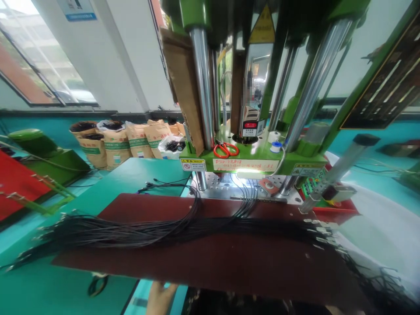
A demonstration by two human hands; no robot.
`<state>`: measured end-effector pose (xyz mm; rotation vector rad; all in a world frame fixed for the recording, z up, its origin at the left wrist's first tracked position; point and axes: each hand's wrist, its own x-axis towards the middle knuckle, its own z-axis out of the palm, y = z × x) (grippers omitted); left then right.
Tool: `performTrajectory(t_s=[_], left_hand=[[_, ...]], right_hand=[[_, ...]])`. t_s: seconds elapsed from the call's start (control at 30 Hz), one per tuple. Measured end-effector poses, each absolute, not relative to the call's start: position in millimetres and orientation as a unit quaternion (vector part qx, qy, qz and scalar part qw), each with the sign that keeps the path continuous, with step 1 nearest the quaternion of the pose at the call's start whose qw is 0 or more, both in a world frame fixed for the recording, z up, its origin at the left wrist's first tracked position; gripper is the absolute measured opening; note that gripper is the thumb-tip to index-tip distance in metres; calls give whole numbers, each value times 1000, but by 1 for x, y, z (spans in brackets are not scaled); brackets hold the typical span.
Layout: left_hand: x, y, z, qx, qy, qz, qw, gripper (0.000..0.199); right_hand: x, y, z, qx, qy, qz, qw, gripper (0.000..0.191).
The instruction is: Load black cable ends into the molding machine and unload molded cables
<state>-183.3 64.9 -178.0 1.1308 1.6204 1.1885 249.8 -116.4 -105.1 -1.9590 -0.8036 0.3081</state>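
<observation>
My left hand [160, 298] is at the bottom of the view, by the front edge of a dark red-brown board [229, 267]. Its thumb points to the right, while the other fingertips are lost at the board's edge. Whether it grips the board I cannot tell. My right hand is out of view. Across the board lies a long bundle of black cables [141, 232], with metal ends at left and right. Several cables [247, 197] run from it into the lit metal bed [216, 181] of a green press.
Red-handled scissors [226, 150], a white spool [275, 147] and a cardboard sheet [185, 87] are on the press ledge. A green table [131, 175] stands left, paper sacks [116, 146] behind it. At right are a red control box [337, 212] and a metal post [341, 175].
</observation>
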Motion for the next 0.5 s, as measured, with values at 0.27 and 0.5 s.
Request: performTrajectory(t_s=[0.27, 0.5], left_hand=[[-185, 66, -172, 464, 650, 448, 402, 50], [-187, 60, -160, 483, 673, 407, 385, 60]], right_hand=[[260, -116, -111, -811, -296, 150, 481, 70], [255, -114, -113, -781, -294, 163, 526, 57]])
